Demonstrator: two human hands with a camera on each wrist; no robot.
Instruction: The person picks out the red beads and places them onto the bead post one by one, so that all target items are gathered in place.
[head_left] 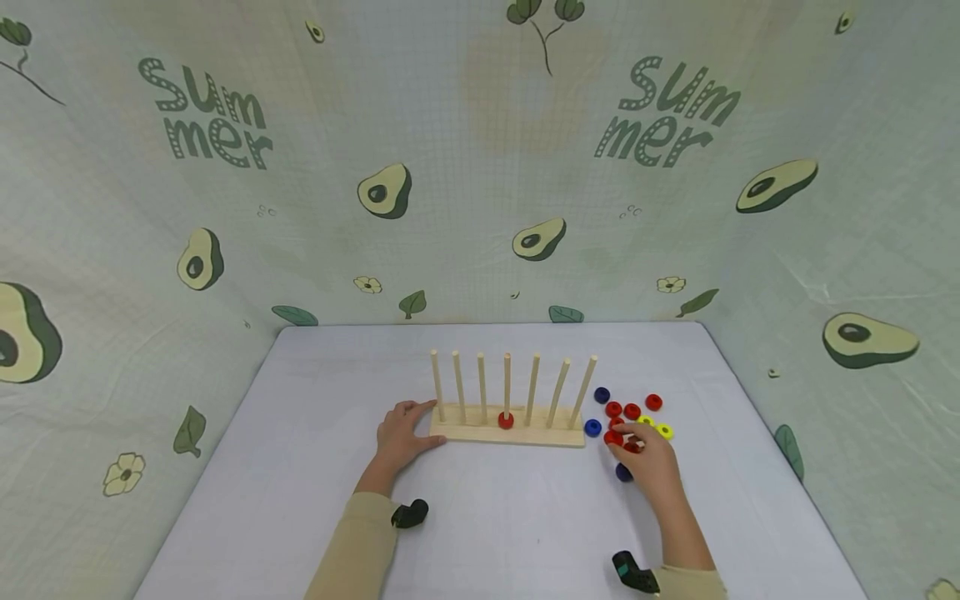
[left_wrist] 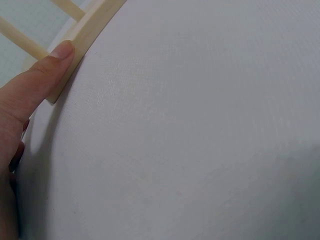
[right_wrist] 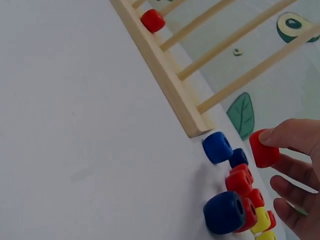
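Observation:
A wooden peg rack [head_left: 480, 433] with a row of several upright pegs stands on the table. One red bead [head_left: 506, 421] sits at the foot of its middle peg. My left hand [head_left: 398, 435] grips the rack's left end, with the thumb [left_wrist: 52, 65] on the front edge and a finger at the back. Right of the rack, my right hand [head_left: 652, 468] pinches a red bead [right_wrist: 263, 150] between thumb and fingers, above a group of loose beads. In the right wrist view, this bead is held apart from a blue bead [right_wrist: 217, 147] beside the rack's end.
Around the right hand lie several red beads [head_left: 654, 402], yellow beads [head_left: 664, 431] and blue beads [head_left: 602, 395]. A dark blue bead [right_wrist: 224, 212] lies nearest the right wrist camera. White cloth covers the table [head_left: 517, 517]; a printed curtain [head_left: 465, 275] hangs behind and at both sides.

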